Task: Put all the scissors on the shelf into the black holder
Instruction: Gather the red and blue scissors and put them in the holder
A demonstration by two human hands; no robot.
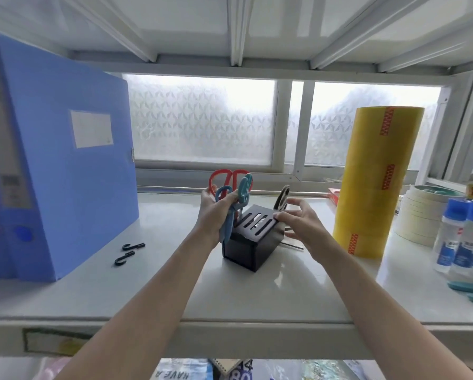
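Arms: 2, bare from hand to frame edge, no sleeves in view
Left hand [216,212]: bare, no glove, ring or watch
Right hand [298,223]: bare, no glove, ring or watch

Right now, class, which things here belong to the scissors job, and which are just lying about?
Job: blue scissors, red scissors, dark scissors, black holder.

Lying about: blue folder, yellow tape rolls, black hooks, glue bottles.

1. Bag [175,373] below the shelf [229,329]: mirrored print, reads "HAVE A".
2. Item [242,375] beside it: large "80".
3. Other labels: too blurred to read.
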